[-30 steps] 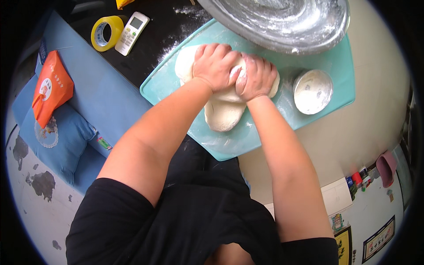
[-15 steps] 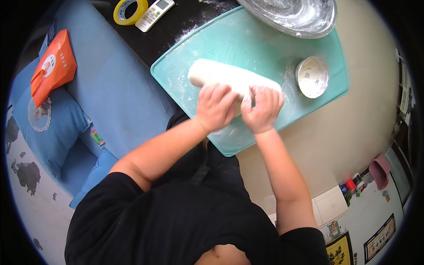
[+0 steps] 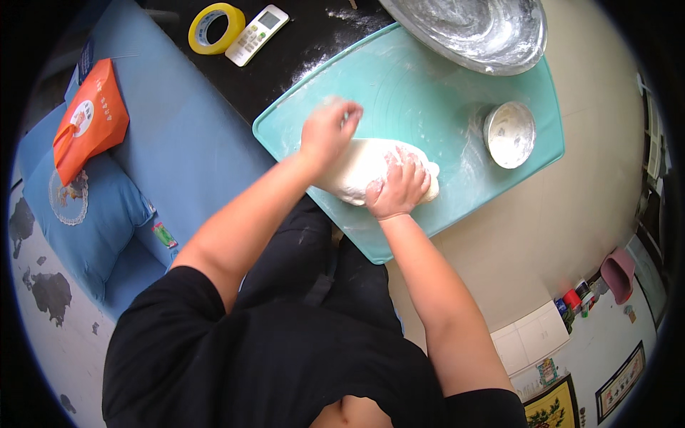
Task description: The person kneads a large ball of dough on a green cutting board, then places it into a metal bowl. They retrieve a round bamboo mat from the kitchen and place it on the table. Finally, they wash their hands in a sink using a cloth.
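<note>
- Right hand (image 3: 397,187) lies palm-down on the near end of the dough (image 3: 364,171), fingers curled over its top and gripping it lightly; this hand looks like the anchor, so it should press straight down, not drag.
- Left hand (image 3: 328,132) sits at the dough's far-left edge, fingers bent and floured, seemingly pinching or lifting that edge; how tightly it has closed cannot be made out through the motion blur.
- Dough, a pale oblong lump, lies between and under both hands, on the near-left part of the teal mat (image 3: 442,93).
- To do this fold well, I judge the left hand should bring the edge over toward the right hand, then both heels push away, keeping the lump on the floured patch.
- Beyond the right hand, to its right, stands a small metal bowl (image 3: 509,133).
- Farther off rests a large floured metal basin (image 3: 474,30).
- Past the left hand, on the dark counter (image 3: 300,53), lie a remote control (image 3: 257,34) and a yellow tape roll (image 3: 216,27).
</note>
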A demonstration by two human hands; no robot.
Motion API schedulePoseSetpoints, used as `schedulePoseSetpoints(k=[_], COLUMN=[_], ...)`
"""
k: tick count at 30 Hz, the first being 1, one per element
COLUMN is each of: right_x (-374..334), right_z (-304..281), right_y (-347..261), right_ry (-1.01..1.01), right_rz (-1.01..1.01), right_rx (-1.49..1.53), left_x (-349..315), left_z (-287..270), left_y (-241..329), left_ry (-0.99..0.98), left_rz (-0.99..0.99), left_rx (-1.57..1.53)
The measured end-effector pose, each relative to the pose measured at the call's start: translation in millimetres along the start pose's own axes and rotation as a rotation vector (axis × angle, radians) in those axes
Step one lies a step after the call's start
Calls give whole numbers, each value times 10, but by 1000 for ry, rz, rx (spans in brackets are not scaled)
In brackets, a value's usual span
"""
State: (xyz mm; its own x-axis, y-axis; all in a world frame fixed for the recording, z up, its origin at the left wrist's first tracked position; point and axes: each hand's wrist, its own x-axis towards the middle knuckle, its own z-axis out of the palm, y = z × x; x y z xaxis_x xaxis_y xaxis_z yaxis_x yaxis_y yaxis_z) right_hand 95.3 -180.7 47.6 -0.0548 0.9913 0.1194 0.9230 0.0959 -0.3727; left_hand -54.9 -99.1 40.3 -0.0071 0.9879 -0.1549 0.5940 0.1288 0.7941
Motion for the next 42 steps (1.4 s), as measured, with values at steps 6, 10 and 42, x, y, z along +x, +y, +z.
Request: schedulePoseSetpoints(k=[6, 10, 42], right_x=[-39, -95, -57], right_z=[82, 139, 152], right_y=[36, 83, 98], right_ry=[-3, -4, 22], right_rz=[-12, -17, -51], right_rx=[8, 18, 9], left_x=[673, 639, -1], left_z=[350, 425, -287], left_y=[-288, -365, -556], left_ry=[-88, -34, 78], left_rz=[153, 128, -215], left_rx=[196, 216, -113])
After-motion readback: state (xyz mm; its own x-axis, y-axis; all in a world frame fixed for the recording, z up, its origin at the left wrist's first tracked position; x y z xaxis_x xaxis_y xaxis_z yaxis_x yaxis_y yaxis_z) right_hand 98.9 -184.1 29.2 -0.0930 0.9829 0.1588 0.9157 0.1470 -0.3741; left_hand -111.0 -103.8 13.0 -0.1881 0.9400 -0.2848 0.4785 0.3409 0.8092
